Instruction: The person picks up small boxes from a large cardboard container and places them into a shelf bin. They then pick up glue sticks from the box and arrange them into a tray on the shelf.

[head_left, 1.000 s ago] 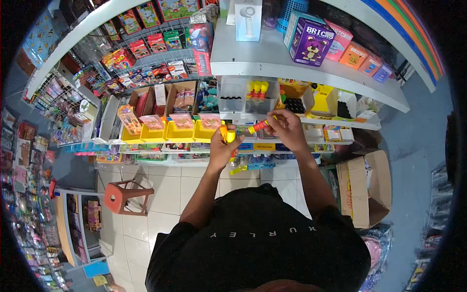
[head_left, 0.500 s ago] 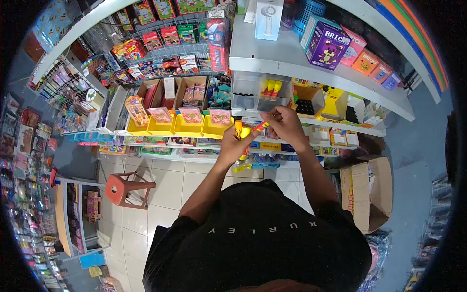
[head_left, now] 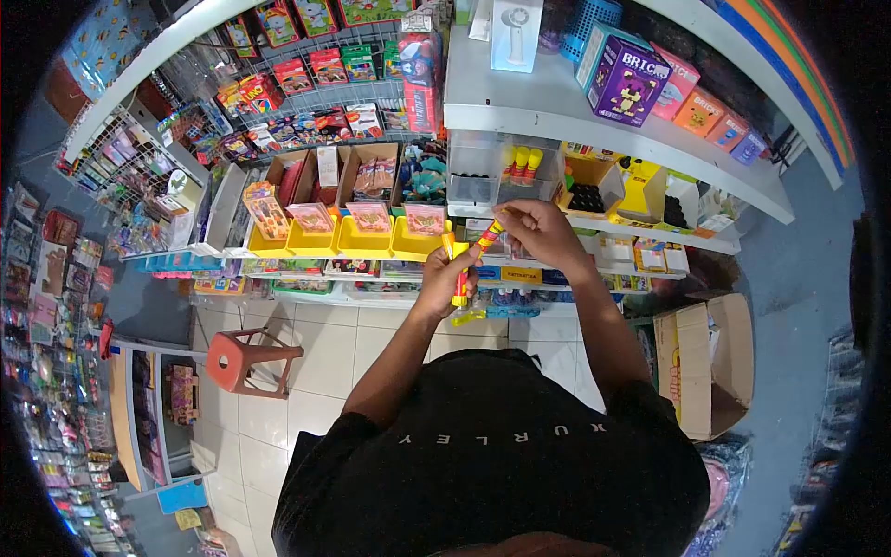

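My left hand [head_left: 445, 278] is closed around several yellow and red glue sticks [head_left: 458, 286] that poke out above and below the fist. My right hand [head_left: 538, 232] pinches one more glue stick [head_left: 490, 234] with a yellow cap, its tip close to the left hand's bundle. Both hands hover in front of a clear plastic bin [head_left: 501, 178] on the shelf, where a few upright glue sticks [head_left: 522, 161] stand.
A white shelf [head_left: 557, 107] above carries brick toy boxes [head_left: 624, 76]. Yellow trays [head_left: 367, 243] of packets sit left of the hands. A red stool [head_left: 249, 360] stands on the tiled floor. An open cardboard box [head_left: 710, 367] lies at the right.
My right hand has tilted its glue stick down toward the left hand's bundle, and the left hand has turned slightly. The view shifted a little upward.
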Demonstrator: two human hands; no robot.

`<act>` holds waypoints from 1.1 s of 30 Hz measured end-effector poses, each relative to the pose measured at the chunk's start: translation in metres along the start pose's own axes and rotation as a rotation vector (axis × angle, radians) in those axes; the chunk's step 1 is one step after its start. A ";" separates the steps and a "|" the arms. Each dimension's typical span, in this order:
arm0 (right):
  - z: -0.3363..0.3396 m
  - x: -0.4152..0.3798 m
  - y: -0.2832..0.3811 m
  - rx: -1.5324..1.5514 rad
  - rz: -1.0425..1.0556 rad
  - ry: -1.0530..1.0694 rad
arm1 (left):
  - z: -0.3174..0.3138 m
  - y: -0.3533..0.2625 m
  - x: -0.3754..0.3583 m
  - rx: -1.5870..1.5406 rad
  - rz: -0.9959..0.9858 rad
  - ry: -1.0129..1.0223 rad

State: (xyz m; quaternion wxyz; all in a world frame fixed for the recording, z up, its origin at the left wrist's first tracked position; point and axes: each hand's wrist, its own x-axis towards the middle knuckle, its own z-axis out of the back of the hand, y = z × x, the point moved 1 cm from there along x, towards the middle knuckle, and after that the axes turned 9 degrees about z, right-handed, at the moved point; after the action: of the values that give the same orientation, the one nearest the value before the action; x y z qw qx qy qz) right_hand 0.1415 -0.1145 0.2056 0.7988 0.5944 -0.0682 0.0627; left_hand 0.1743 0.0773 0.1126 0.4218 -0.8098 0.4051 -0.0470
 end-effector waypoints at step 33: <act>-0.031 0.153 -0.027 -0.819 0.326 -0.184 | 0.057 -0.062 0.089 0.482 -0.051 -0.037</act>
State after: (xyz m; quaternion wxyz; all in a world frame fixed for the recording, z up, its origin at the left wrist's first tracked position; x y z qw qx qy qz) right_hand 0.2979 -0.0901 0.1993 0.9385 0.2138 -0.2509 0.1023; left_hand 0.2951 0.0717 0.0972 0.6089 -0.6964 0.3537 -0.1381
